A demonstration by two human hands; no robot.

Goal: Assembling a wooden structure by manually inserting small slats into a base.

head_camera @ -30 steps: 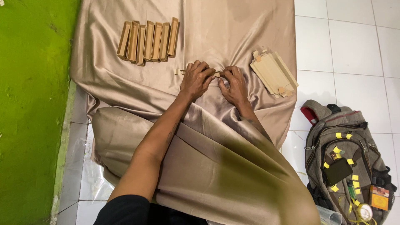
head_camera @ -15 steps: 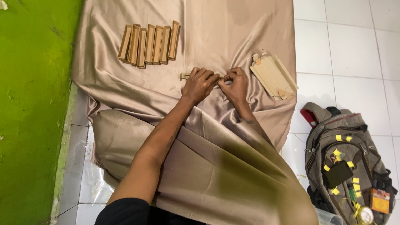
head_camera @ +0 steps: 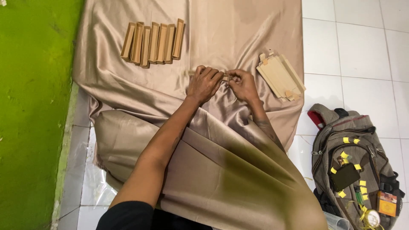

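Observation:
My left hand (head_camera: 205, 84) and my right hand (head_camera: 243, 85) meet over a shiny beige cloth (head_camera: 221, 38) spread on the floor. Together they pinch a small tan folded cardboard piece (head_camera: 225, 76), mostly hidden by the fingers. A row of several folded tan cardboard boxes (head_camera: 153, 41) stands on the cloth to the upper left of my hands. A flat stack of unfolded cardboard blanks (head_camera: 280, 76) lies just right of my right hand. More of the cloth drapes over my lap.
A green wall (head_camera: 30, 106) runs along the left. White floor tiles (head_camera: 358, 47) lie to the right. An olive backpack (head_camera: 355, 170) with yellow tags sits on the tiles at lower right.
Both hands stayed together on the small cardboard piece, with slight finger movement. The view shifted a little.

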